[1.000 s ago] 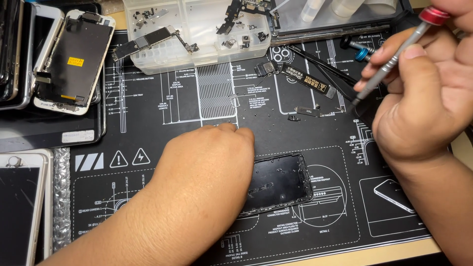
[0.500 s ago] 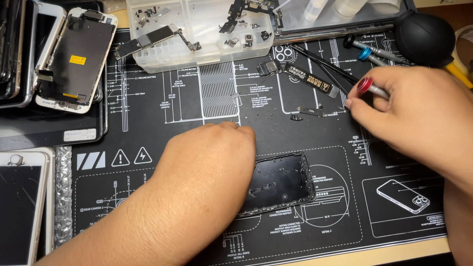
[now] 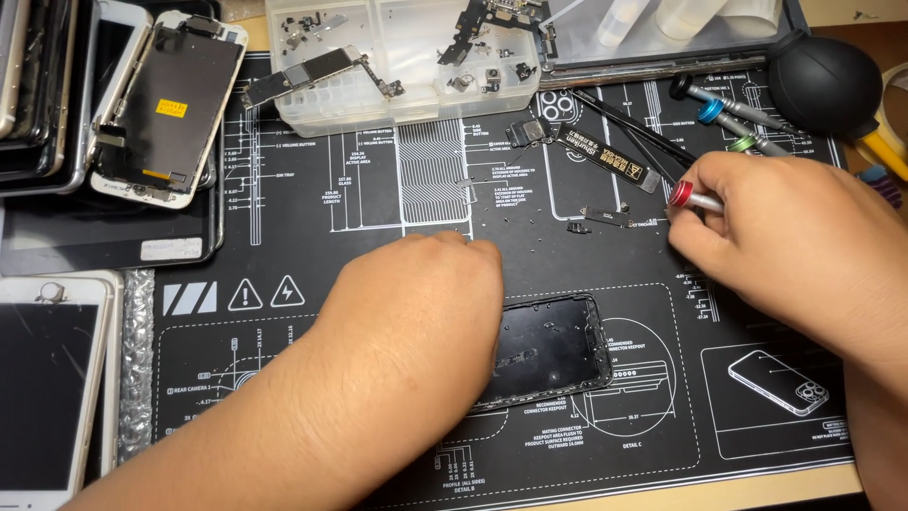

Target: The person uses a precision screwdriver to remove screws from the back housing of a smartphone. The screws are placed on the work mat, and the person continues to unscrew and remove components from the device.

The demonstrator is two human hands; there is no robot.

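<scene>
Pressing down, my left hand (image 3: 416, 312) lies flat, palm down, over the left end of the black phone frame (image 3: 553, 350), pinning it to the printed black work mat (image 3: 312, 218); the fingers are closed over the frame rather than gripping it, so I would call that a hold by weight, nothing pinched. The frame's long axis runs left to right, tilted slightly up toward the right, and its uncovered part sticks out to the right of that hand.

Further right and a little farther from me, my right hand (image 3: 794, 246) is closed on a screwdriver with a red cap (image 3: 683, 195). Only the cap and a short bit of silver shaft show at the left edge of the fist (the tip is hidden, so I cannot tell which way it points). The open frame sits below and to the left of this grip, clearly apart from it, with small loose screws and a little metal bracket (image 3: 605, 217) on the mat just left of the cap.

Beyond the right hand lie more screwdrivers (image 3: 728, 118) and a black rubber blower (image 3: 825, 85).
</scene>
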